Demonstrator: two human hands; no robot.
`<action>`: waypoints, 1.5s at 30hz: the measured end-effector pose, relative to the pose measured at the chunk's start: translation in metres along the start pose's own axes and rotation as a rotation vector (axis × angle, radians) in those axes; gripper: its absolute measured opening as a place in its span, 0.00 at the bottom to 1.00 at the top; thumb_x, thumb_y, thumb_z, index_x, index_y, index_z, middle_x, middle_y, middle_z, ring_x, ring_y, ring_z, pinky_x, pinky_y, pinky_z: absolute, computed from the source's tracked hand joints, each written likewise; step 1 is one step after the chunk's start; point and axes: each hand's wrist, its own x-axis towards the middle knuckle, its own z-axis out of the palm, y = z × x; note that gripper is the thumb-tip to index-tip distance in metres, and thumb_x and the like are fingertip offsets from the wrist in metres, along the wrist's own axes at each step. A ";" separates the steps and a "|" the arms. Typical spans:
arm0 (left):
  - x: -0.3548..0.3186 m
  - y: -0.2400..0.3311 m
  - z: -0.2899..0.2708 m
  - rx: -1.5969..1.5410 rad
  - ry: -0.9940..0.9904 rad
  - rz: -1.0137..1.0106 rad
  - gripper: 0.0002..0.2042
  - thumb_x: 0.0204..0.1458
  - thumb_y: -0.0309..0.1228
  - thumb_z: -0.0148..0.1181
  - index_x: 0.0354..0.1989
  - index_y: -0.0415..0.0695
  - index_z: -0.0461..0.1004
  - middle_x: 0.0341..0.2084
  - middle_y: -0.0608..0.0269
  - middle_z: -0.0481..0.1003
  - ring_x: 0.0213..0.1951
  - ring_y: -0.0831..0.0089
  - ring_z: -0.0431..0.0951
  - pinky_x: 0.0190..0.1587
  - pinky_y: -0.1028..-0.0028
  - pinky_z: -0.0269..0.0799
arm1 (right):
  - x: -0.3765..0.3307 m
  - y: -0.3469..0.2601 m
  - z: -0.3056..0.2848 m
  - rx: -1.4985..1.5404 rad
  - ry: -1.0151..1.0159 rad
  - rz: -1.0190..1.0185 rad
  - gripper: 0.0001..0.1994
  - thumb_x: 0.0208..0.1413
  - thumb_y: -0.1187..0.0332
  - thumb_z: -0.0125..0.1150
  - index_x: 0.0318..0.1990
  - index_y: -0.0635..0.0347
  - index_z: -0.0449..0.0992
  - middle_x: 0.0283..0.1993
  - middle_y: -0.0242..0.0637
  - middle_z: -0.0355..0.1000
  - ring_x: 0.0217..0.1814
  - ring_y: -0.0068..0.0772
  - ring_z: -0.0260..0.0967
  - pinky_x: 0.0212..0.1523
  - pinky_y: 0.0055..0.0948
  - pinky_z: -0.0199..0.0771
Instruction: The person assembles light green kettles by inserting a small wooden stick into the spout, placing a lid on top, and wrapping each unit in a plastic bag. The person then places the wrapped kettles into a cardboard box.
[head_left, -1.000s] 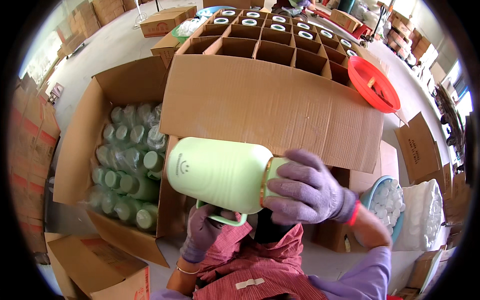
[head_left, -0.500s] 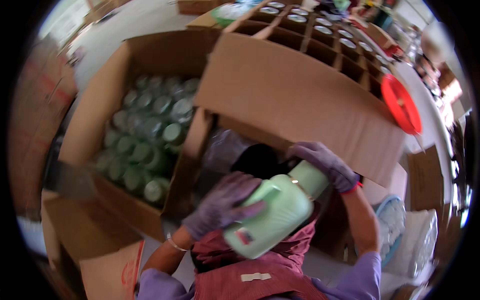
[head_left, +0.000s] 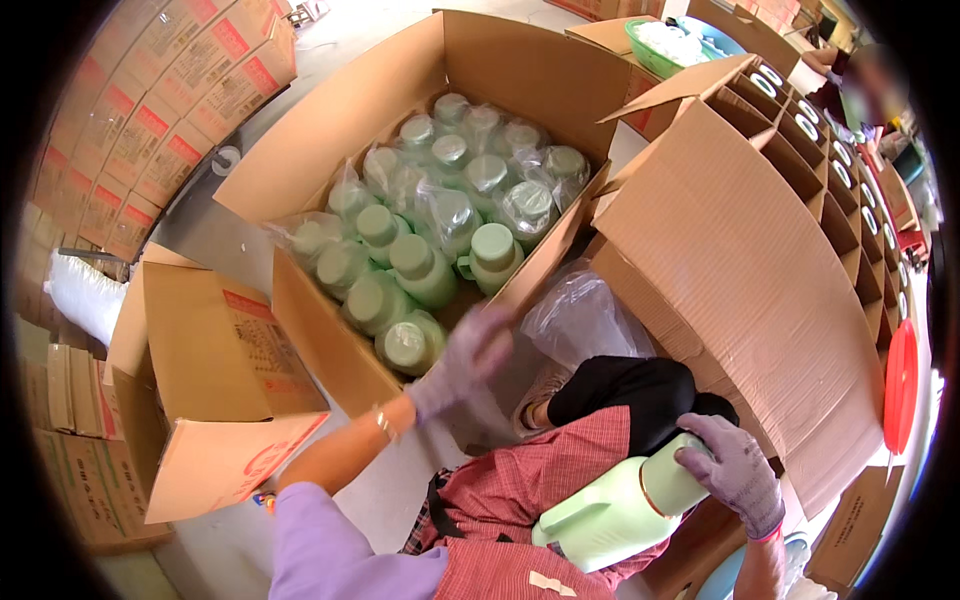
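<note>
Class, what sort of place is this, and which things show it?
Probably a packing area in a workshop or warehouse: cartons stand stacked at the left, an open box holds many green flasks, and a box with dividers stands at the right.

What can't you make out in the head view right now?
In the head view:
Left hand: finger outlines lost to blur.
Held green flask: lap-facing side hidden by its own body.
Packed flasks: most lower parts hidden by neighbouring flasks.
Blue basin: cut off by the lower edge, partly covered by the right forearm.
</note>
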 end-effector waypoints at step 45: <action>0.135 -0.205 -0.080 -0.289 0.665 -0.561 0.07 0.54 0.26 0.53 0.27 0.45 0.78 0.21 0.74 0.70 0.22 0.82 0.65 0.23 0.75 0.57 | 0.081 0.017 0.011 0.121 0.073 -0.347 0.17 0.58 0.65 0.59 0.52 0.63 0.74 0.50 0.49 0.73 0.53 0.50 0.71 0.55 0.38 0.71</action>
